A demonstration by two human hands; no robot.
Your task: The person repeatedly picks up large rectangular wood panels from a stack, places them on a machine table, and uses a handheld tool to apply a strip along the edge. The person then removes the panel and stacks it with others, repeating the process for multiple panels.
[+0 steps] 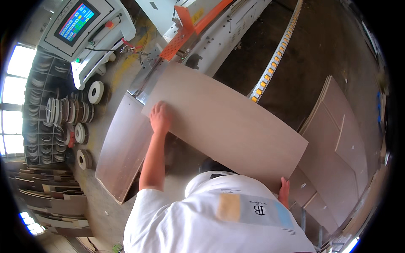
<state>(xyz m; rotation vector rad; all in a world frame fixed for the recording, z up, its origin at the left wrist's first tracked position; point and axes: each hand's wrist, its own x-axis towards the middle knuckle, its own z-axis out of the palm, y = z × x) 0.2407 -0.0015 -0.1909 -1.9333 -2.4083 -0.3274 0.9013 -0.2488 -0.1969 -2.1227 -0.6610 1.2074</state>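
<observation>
A large flat rectangular board (228, 122), light brown-grey, spans the middle of the head view, from the machine's end to my right side. My left hand (160, 119) lies on top of its left end, close to the near edge, fingers pressed flat. At the near right corner my right hand (284, 192) grips the board's edge; only part of the hand shows past my shirt. The board's far left end rests over the metal bed of the machine, beside an orange perforated bracket (177, 46).
A control panel with a lit screen (77, 22) stands at the far left. Below it are several rolls of edge banding (69, 111). A brownish panel table (120, 147) lies left of me. Stacked boards (333, 156) stand right, and a roller track (276, 57) runs away ahead.
</observation>
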